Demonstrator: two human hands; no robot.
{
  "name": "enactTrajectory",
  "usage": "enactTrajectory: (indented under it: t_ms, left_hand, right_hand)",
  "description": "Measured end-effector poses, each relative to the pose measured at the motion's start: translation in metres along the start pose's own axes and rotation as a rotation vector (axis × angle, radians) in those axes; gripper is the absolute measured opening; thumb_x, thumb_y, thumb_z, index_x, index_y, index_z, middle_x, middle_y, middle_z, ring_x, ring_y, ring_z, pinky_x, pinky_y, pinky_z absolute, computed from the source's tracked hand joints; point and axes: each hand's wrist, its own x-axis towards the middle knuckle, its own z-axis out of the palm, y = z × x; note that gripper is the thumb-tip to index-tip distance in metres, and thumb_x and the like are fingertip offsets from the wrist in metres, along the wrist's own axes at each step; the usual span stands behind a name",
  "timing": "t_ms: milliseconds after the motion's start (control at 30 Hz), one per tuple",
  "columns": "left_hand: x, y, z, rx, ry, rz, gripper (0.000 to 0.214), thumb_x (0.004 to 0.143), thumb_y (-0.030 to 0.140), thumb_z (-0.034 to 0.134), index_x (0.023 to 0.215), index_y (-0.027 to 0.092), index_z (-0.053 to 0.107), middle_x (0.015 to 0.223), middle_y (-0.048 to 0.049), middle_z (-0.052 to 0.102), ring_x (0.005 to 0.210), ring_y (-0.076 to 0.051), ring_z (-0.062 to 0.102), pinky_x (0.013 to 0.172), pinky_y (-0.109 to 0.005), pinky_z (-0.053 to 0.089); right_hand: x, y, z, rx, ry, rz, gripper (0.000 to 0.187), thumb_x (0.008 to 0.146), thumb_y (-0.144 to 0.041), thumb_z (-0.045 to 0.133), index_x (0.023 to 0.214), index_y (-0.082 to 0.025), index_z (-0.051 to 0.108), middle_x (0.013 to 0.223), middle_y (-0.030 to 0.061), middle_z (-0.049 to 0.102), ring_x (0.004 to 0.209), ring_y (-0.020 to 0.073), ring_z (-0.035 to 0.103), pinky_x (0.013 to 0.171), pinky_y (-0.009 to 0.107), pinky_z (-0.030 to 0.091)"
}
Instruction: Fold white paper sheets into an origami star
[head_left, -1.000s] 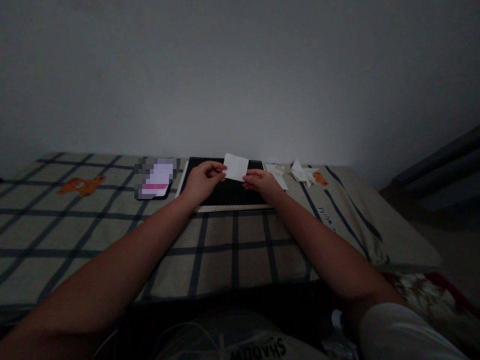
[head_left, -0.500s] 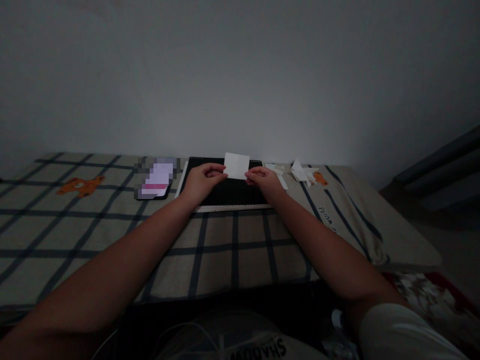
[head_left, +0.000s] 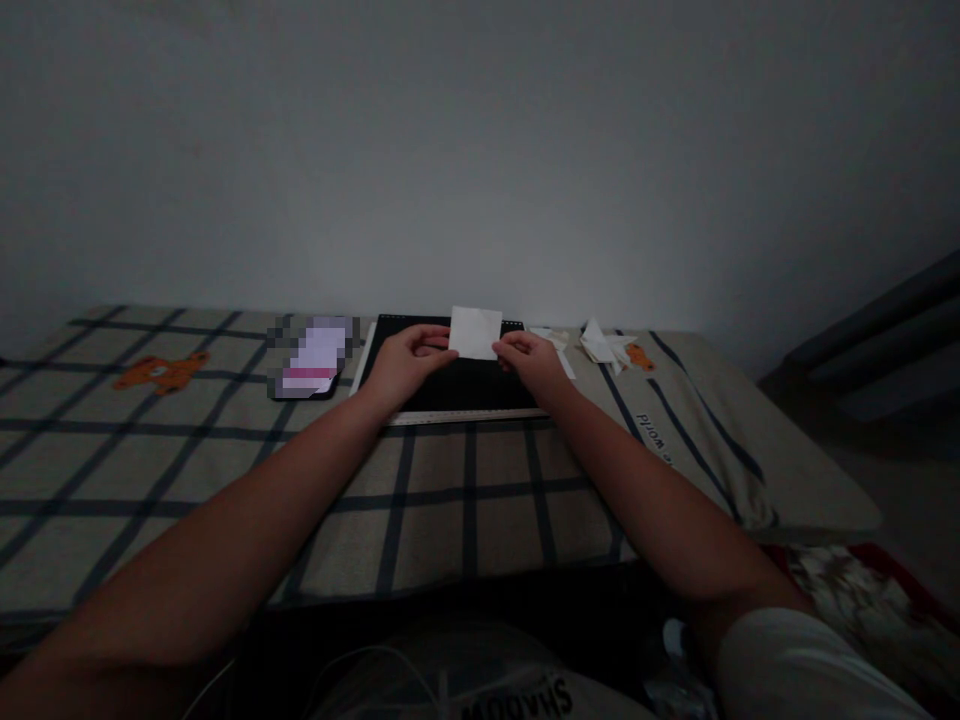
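A small white square of paper (head_left: 476,332) is held up between both hands, above a black notebook (head_left: 465,388) with a row of holes along its far edge. My left hand (head_left: 411,360) pinches the paper's left edge between thumb and fingers. On the opposite side, my right hand (head_left: 531,358) grips the lower right corner with thumb and fingertips. Under the notebook's near edge shows a pale strip (head_left: 461,416) that looks like a ruler. White folded paper pieces (head_left: 555,345) lie just right of the notebook.
A phone (head_left: 315,355) with a lit, blurred screen lies at left on the checked cloth (head_left: 442,520). A folded paper shape (head_left: 604,345) sits farther right. A grey wall (head_left: 480,160) rises behind. At lower right is a red container (head_left: 874,565) filled with pale scraps.
The paper has shifted slightly right and turned a little; the crease line seen on it before is no longer visible. Both hands have moved only slightly.
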Motion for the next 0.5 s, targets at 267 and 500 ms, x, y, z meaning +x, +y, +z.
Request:
enactTrajectory:
  t_ms: [267,500]
  left_hand:
    - [0.001,0.010,-0.007,0.295,0.036,0.267,0.017,0.075,0.035,0.073,0.078,0.019,0.071,0.091,-0.0040,0.069,0.087,-0.017,0.061,0.082,-0.030,0.047]
    - [-0.005,0.019,-0.002,0.152,0.075,0.112,0.021,0.076,0.035,0.073,0.087,0.017,0.069,0.083,-0.0038,0.071,0.077,-0.016,0.063,0.074,-0.029,0.049]
  right_hand:
    - [0.000,-0.004,0.000,0.028,-0.003,-0.010,0.028,0.075,-0.047,0.066,0.080,-0.022,0.054,0.055,-0.0055,0.057,0.053,0.0111,0.053,0.055,0.025,0.041]
    - [-0.003,-0.009,0.001,0.133,-0.027,-0.038,0.032,0.075,-0.048,0.069,0.086,-0.022,0.053,0.058,-0.0063,0.057,0.055,0.0106,0.052,0.057,0.026,0.041]
